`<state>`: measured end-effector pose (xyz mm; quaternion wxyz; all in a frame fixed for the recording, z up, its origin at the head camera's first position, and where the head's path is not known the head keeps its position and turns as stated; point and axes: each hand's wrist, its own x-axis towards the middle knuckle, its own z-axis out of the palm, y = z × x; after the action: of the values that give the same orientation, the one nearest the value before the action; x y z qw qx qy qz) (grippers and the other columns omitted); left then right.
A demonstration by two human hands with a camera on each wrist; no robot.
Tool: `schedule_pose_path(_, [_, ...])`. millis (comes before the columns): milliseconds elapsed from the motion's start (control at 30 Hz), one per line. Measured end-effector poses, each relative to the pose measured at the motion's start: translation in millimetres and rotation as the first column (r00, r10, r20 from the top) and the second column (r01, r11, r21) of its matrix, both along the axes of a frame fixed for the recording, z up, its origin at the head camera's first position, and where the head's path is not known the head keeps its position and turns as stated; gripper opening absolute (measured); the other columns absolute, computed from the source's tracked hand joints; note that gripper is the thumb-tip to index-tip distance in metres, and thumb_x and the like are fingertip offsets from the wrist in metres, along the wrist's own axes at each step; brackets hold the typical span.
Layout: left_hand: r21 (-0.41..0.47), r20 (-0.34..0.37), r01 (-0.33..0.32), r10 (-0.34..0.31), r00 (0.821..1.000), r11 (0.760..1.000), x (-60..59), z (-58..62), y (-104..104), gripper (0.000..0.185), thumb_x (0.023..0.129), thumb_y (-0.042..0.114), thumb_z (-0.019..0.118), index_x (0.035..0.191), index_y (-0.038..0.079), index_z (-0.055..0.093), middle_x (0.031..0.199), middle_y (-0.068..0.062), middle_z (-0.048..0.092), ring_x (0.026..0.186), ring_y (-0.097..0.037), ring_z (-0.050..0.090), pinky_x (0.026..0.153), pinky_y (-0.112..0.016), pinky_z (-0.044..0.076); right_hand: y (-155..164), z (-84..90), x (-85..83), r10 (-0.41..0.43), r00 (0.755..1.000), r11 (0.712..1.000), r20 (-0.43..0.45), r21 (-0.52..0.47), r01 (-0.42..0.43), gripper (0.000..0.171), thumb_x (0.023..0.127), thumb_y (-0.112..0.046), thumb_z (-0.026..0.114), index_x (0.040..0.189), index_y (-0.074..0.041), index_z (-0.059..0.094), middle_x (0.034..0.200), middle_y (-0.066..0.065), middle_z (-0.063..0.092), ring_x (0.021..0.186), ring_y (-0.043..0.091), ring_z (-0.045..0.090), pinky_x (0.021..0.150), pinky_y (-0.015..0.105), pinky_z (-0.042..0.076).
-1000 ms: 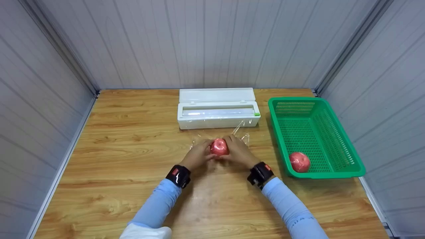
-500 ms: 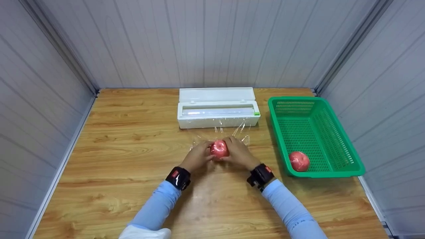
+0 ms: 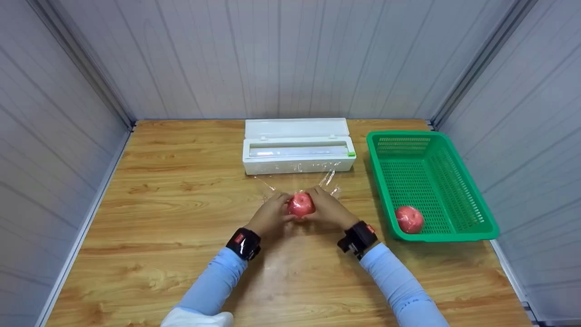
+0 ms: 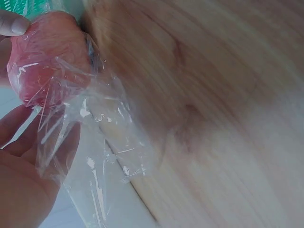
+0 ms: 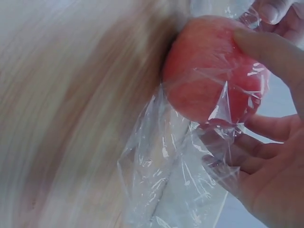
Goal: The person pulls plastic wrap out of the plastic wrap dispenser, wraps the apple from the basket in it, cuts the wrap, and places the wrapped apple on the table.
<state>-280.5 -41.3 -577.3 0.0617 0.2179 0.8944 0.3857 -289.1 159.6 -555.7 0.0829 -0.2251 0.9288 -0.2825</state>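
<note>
Wooden bench (image 3: 159, 218) carries everything; little has shifted on it over the last sec.

Basket (image 3: 472, 195), green plastic, sits well to the rt of the fingers, same spot as before. One wrapped-looking red apple lies in its near corner, untouched.

Dispenser (image 3: 297, 156), white, lid open, stands just beyond the fingers. Unmoved.

Cling film (image 3: 329, 181): this is what changed. A sec ago the sheet lay mostly flat on the bench beyond the hands. Now its far edge is lifted and bunched closer round the fruit, with a loose tail trailing toward the dispenser. Whether it is cut free of the roll, can't tell. Wrist views show it crumpled, clinging over part of the red skin, rest hanging slack.

L hand (image 3: 272, 213) and R hand (image 3: 329, 210): both curled round the apple (image 3: 300, 204), one on each side, pinching film against it. Positions nearly as before, only small finger shifts. L wrist view: palm cupped under film, a fingertip of the other hand on top of the fruit. R wrist view: thumb (image 5: 270, 50) pressed over the apple's top, fingers cupped beneath.

Apple itself: between both sets of fingers, at or just above the bench, centre, near side of the dispenser.

Reading: wrap is partway on, film gathering round the fruit but loose ends not yet tucked.
</note>
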Motion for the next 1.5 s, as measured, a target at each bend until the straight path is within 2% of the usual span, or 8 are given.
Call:
schedule_pose_path(400, [0.055, 0.078, 0.042, -0.046, 0.996, 0.998, -5.0, 4.9, -6, 0.043, 0.086, 0.015, 0.067, 0.126, 0.001, 0.056, 0.118, -0.013, 0.059, 0.111, -0.027, 0.059, 0.098, -0.040, 0.047, 7, 4.1, -4.7, 0.009, 0.980, 0.998, 0.201, -0.068, 0.005, 0.057, 0.073, -0.024, 0.078, 0.124, -0.009, 0.056, 0.119, 0.006, 0.059, 0.106, 0.020, 0.057, 0.092, 0.036, 0.050])
schedule_pose_path(733, [0.127, 0.142, 0.034, -0.052, 0.989, 0.991, -14.7, 4.6, -8, 0.042, 0.087, 0.016, 0.065, 0.125, 0.001, 0.059, 0.109, -0.015, 0.061, 0.102, -0.028, 0.060, 0.092, -0.039, 0.050, 10, 2.8, -8.5, -0.019, 0.973, 0.993, 0.232, -0.113, 0.046, 0.056, 0.079, -0.029, 0.075, 0.124, -0.009, 0.046, 0.119, 0.012, 0.061, 0.106, 0.023, 0.060, 0.089, 0.037, 0.052])
schedule_pose_path(900, [0.142, 0.232, 0.004, -0.037, 0.972, 0.990, -21.9, 5.7, -9, 0.040, 0.090, 0.019, 0.063, 0.127, 0.006, 0.059, 0.121, -0.016, 0.061, 0.107, -0.028, 0.060, 0.091, -0.037, 0.051, 11, 0.6, -8.3, -0.061, 0.975, 0.991, 0.215, -0.106, 0.085, 0.051, 0.084, -0.031, 0.070, 0.124, -0.009, 0.048, 0.121, 0.014, 0.061, 0.111, 0.028, 0.059, 0.094, 0.042, 0.049])
schedule_pose_path(1000, [0.155, 0.291, -0.022, -0.024, 0.956, 0.988, -25.9, 6.5, -10, 0.039, 0.091, 0.020, 0.061, 0.128, 0.007, 0.058, 0.126, -0.014, 0.062, 0.109, -0.027, 0.061, 0.091, -0.036, 0.051, 9, 1.3, -7.6, -0.070, 0.992, 0.996, 0.107, -0.052, 0.076, 0.054, 0.085, -0.036, 0.068, 0.128, -0.008, 0.049, 0.129, 0.014, 0.057, 0.119, 0.029, 0.054, 0.101, 0.045, 0.044])
schedule_pose_path(1067, [0.158, 0.320, -0.036, -0.017, 0.947, 0.987, -28.5, 6.2, -9, 0.040, 0.092, 0.021, 0.061, 0.129, 0.007, 0.058, 0.125, -0.013, 0.063, 0.108, -0.026, 0.062, 0.091, -0.035, 0.051, 7, 2.6, -6.7, -0.060, 0.998, 0.998, -0.014, -0.012, 0.060, 0.054, 0.085, -0.037, 0.067, 0.128, -0.008, 0.050, 0.133, 0.013, 0.054, 0.123, 0.030, 0.050, 0.106, 0.048, 0.039])
schedule_pose_path(1133, [0.159, 0.345, -0.049, -0.009, 0.939, 0.986, -31.0, 6.0, -9, 0.040, 0.092, 0.022, 0.060, 0.129, 0.008, 0.058, 0.124, -0.012, 0.063, 0.106, -0.025, 0.062, 0.091, -0.034, 0.051, 5, 5.2, -5.3, -0.034, 0.985, 0.999, -0.168, 0.018, 0.038, 0.048, 0.086, -0.034, 0.066, 0.125, -0.007, 0.053, 0.132, 0.013, 0.055, 0.123, 0.030, 0.050, 0.108, 0.051, 0.035])
schedule_pose_path(1333, [0.184, 0.418, -0.086, 0.002, 0.908, 0.979, -38.5, 6.3, -9, 0.037, 0.092, 0.025, 0.060, 0.127, 0.012, 0.060, 0.121, -0.009, 0.065, 0.103, -0.021, 0.061, 0.088, -0.032, 0.051, -2, 9.9, 4.0, 0.051, 0.854, 0.998, -0.518, 0.048, -0.030, 0.020, 0.088, -0.018, 0.065, 0.104, -0.006, 0.064, 0.106, 0.009, 0.068, 0.103, 0.026, 0.061, 0.096, 0.045, 0.047])
schedule_pose_path(1500, [0.201, 0.370, -0.071, -0.009, 0.929, 0.977, -46.4, 2.2, -12, 0.033, 0.094, 0.024, 0.058, 0.122, 0.009, 0.064, 0.119, -0.010, 0.066, 0.106, -0.021, 0.061, 0.093, -0.033, 0.049, -7, 4.4, 12.2, 0.100, 0.773, 0.993, -0.626, 0.107, -0.041, 0.021, 0.085, -0.014, 0.068, 0.104, -0.005, 0.066, 0.105, 0.008, 0.069, 0.098, 0.024, 0.064, 0.091, 0.040, 0.051])
